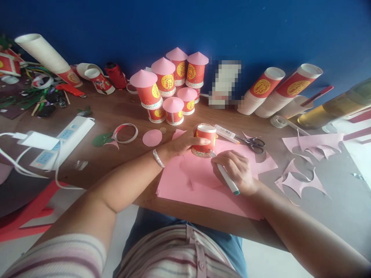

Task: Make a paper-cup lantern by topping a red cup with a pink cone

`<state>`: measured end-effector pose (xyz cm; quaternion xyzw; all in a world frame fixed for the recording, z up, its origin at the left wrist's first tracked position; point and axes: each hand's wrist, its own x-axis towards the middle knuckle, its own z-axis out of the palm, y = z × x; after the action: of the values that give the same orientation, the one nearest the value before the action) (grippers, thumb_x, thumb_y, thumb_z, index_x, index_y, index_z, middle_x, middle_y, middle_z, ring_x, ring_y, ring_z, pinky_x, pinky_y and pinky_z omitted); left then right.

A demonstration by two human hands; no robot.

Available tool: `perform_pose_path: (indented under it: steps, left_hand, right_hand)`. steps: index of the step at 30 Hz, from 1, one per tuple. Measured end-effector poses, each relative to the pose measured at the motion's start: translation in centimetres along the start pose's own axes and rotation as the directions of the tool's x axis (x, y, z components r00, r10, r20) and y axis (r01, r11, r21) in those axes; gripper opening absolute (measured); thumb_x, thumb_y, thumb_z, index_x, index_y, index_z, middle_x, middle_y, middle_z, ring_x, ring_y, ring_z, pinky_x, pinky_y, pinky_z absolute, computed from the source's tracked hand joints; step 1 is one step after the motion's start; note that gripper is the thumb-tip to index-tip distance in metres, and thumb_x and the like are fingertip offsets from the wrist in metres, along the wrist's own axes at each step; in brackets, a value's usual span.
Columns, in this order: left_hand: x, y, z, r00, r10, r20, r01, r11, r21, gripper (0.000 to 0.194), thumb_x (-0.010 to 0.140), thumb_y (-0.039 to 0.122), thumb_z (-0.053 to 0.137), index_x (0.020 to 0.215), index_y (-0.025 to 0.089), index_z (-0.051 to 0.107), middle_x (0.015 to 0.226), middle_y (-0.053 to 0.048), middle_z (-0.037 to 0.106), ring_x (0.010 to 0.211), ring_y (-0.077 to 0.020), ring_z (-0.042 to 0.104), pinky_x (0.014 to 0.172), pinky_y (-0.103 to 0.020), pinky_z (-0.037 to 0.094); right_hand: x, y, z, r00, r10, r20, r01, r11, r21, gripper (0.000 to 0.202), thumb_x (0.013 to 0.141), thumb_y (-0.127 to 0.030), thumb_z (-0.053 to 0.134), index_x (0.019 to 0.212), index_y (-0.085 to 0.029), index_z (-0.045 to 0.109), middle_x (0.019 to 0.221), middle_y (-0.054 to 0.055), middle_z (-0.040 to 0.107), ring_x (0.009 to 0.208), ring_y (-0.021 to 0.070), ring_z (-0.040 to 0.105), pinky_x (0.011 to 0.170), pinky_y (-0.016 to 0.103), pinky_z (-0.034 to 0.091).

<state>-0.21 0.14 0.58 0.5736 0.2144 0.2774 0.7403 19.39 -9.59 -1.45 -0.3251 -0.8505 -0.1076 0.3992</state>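
My left hand (188, 143) is wrapped round a red paper cup (206, 143) with a yellow print, and its thumb lies across the side. The cup is upside down or upright, I cannot tell which; coloured marks show on the white band along its lower edge. In my right hand (234, 168) a white marker (227, 178) with a green end is gripped, its tip at that lower band. Beneath both hands lies a stack of pink paper sheets (176, 185). A second white marker (224, 133) and black-handled scissors (255, 144) rest just behind the cup.
Several red cups with pink cone tops (163, 73) stand at the back. Stacked paper cups (263, 90) lean against the blue wall. Pink paper scraps (301, 183) lie at right, near a tape roll (279, 121). At left sit a power strip (65, 141) and a pink disc (152, 138).
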Motion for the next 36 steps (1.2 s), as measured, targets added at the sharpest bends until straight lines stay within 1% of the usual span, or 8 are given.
perform_pose_path:
  steps: [6,10,12,15,19,24,30,36]
  left_hand:
    - [-0.1,-0.1,-0.2,1.000,-0.003,0.005,0.003,1.000,0.012,0.024,0.083,0.036,0.077,0.087,0.018,0.061,0.083,-0.002,0.062,0.083,-0.0169,0.058,0.081,-0.033,0.049]
    - [0.3,-0.6,-0.5,1.000,0.017,-0.005,-0.017,0.999,-0.033,0.022,0.078,0.031,0.077,0.087,0.018,0.061,0.082,-0.001,0.060,0.078,-0.0153,0.055,0.073,-0.030,0.047]
    - [0.5,-0.7,-0.6,1.000,0.025,-0.012,-0.025,0.998,-0.064,0.023,0.076,0.030,0.077,0.087,0.017,0.062,0.082,-0.001,0.060,0.077,-0.0149,0.055,0.072,-0.030,0.047]
    - [0.4,-0.6,-0.4,0.998,0.015,-0.059,-0.021,0.995,-0.097,0.026,0.076,0.028,0.078,0.097,0.017,0.067,0.090,-0.002,0.065,0.084,-0.0168,0.060,0.078,-0.031,0.050]
    - [-0.2,-0.2,0.0,0.991,-0.004,-0.134,-0.010,0.995,-0.104,0.039,0.080,0.027,0.075,0.118,0.019,0.068,0.109,-0.007,0.071,0.105,-0.0230,0.065,0.090,-0.035,0.053]
    - [-0.5,-0.1,-0.1,0.991,-0.017,-0.132,0.004,0.995,-0.097,0.041,0.082,0.023,0.075,0.122,0.020,0.067,0.120,-0.008,0.070,0.116,-0.0247,0.063,0.097,-0.036,0.052]
    - [-0.1,-0.7,-0.4,0.996,-0.008,-0.094,-0.005,0.991,-0.133,0.045,0.079,0.026,0.077,0.122,0.021,0.064,0.118,-0.008,0.069,0.111,-0.0240,0.064,0.091,-0.034,0.052]
    - [-0.4,0.3,0.1,0.997,0.010,-0.077,-0.015,0.998,-0.061,0.050,0.079,0.022,0.073,0.128,0.021,0.064,0.120,-0.009,0.070,0.108,-0.0237,0.065,0.088,-0.034,0.051]
  right_hand:
    - [0.1,-0.1,0.0,1.000,0.002,0.002,-0.002,1.000,0.003,0.027,0.088,0.002,0.063,0.102,-0.021,0.059,0.075,0.000,0.067,0.062,0.0154,0.063,0.061,0.029,0.054]
    - [0.1,-0.2,0.0,1.000,-0.001,-0.013,0.001,1.000,0.016,0.028,0.087,-0.001,0.062,0.104,-0.023,0.060,0.074,-0.002,0.066,0.062,0.0154,0.062,0.061,0.029,0.053]
    - [0.1,-0.2,-0.1,1.000,-0.002,-0.023,0.003,1.000,0.019,0.028,0.087,-0.001,0.062,0.104,-0.023,0.061,0.075,-0.001,0.066,0.062,0.0156,0.063,0.060,0.029,0.054]
    - [0.1,-0.2,0.0,1.000,-0.003,-0.024,0.003,1.000,0.014,0.027,0.088,-0.002,0.062,0.104,-0.023,0.060,0.075,-0.001,0.066,0.062,0.0154,0.062,0.060,0.029,0.054]
    - [0.0,-0.2,0.0,1.000,0.001,-0.023,0.000,1.000,0.003,0.026,0.089,-0.001,0.062,0.103,-0.022,0.059,0.075,-0.001,0.065,0.062,0.0147,0.061,0.060,0.029,0.053]
    - [0.0,-0.2,0.1,0.999,-0.009,-0.034,0.009,1.000,-0.006,0.026,0.088,0.001,0.063,0.103,-0.021,0.058,0.076,0.001,0.065,0.063,0.0153,0.062,0.061,0.029,0.053]
    - [0.0,-0.2,0.2,1.000,-0.003,-0.017,0.003,1.000,-0.012,0.028,0.089,0.002,0.061,0.103,-0.021,0.058,0.076,-0.001,0.065,0.064,0.0144,0.062,0.061,0.027,0.052]
    - [0.1,-0.1,0.2,1.000,-0.006,-0.013,0.006,1.000,-0.030,0.026,0.090,0.001,0.062,0.102,-0.021,0.057,0.075,-0.001,0.063,0.064,0.0142,0.060,0.062,0.027,0.052]
